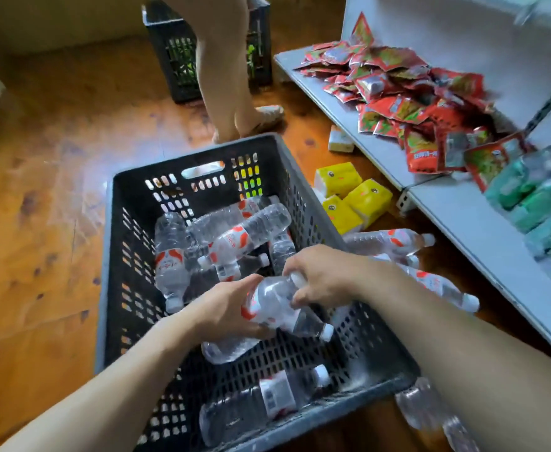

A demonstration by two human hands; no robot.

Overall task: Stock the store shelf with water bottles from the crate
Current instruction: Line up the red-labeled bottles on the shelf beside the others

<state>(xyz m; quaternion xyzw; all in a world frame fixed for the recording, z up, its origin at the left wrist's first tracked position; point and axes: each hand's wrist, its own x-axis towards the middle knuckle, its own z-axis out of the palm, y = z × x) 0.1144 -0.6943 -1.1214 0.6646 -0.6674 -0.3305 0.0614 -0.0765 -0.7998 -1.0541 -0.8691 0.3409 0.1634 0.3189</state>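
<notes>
Orange wooden floor [39,223], grey store shelf [463,216] alongside; over the black crate [130,256], left hand [225,308] and right hand [323,275] both grip one water bottle [277,308].

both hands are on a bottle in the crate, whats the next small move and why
Probably lift the clear plastic water bottle out of the black plastic crate toward the white shelf: the left hand and right hand both grip it.

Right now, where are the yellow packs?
Head view, right of the crate: yellow packs on the floor, against the shelf front.
</notes>
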